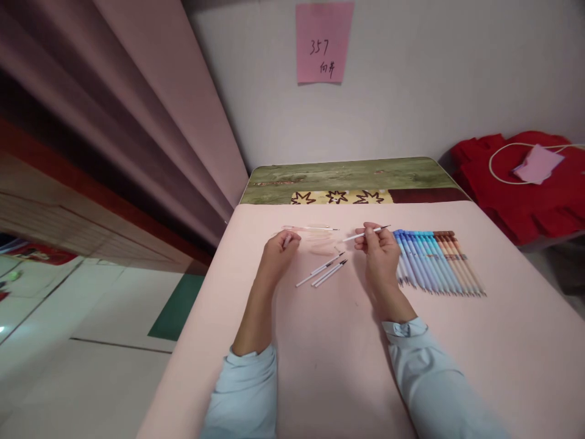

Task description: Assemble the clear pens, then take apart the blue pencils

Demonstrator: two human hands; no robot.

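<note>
My right hand [378,247] pinches a thin white pen refill [354,236] with a dark tip, held slanted above the table, its tip pointing right. My left hand [280,250] is closed, fingertips together; a small pale piece shows between them, too small to name. Beyond and between the hands lie several see-through, pinkish pen barrels [322,249] and one more thin white refill [322,228]. Closer to me, several white refills [329,274] with dark tips lie slanted on the table. Just right of my right hand, a row of pens [432,262] runs from blue to brown, side by side.
A pale pink cover lies on the table [338,360], with a green patterned strip [338,174] at its far edge. Behind is a wall with a pink note [324,42]. Red cloth [507,177] with a cable sits at right; a curtain [169,91] hangs at left.
</note>
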